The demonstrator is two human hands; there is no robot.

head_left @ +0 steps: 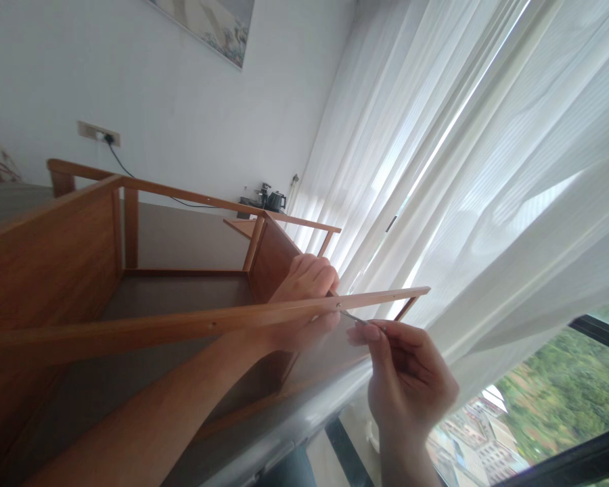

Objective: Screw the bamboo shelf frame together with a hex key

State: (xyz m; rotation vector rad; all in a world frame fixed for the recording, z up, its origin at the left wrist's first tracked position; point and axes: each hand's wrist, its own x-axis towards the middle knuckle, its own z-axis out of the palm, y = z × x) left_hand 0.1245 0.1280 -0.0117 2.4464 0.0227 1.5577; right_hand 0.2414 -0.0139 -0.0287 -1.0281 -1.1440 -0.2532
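A wooden frame of rails and panels (55, 250) fills the left and middle. My left hand (307, 284) reaches over its near rail (183, 323) and grips that rail from behind, fingers curled round it. My right hand (406, 379) pinches a thin metal tool (355, 316), perhaps a small key or screwdriver, whose tip meets a hole in the rail just beside my left thumb.
White sheer curtains (461, 169) hang to the right, with a dark window frame (599, 328) and trees and buildings outside. A white wall with a socket and black cable (106, 138) stands behind. A kettle (275, 200) sits on a far surface. A picture (218, 24) hangs above.
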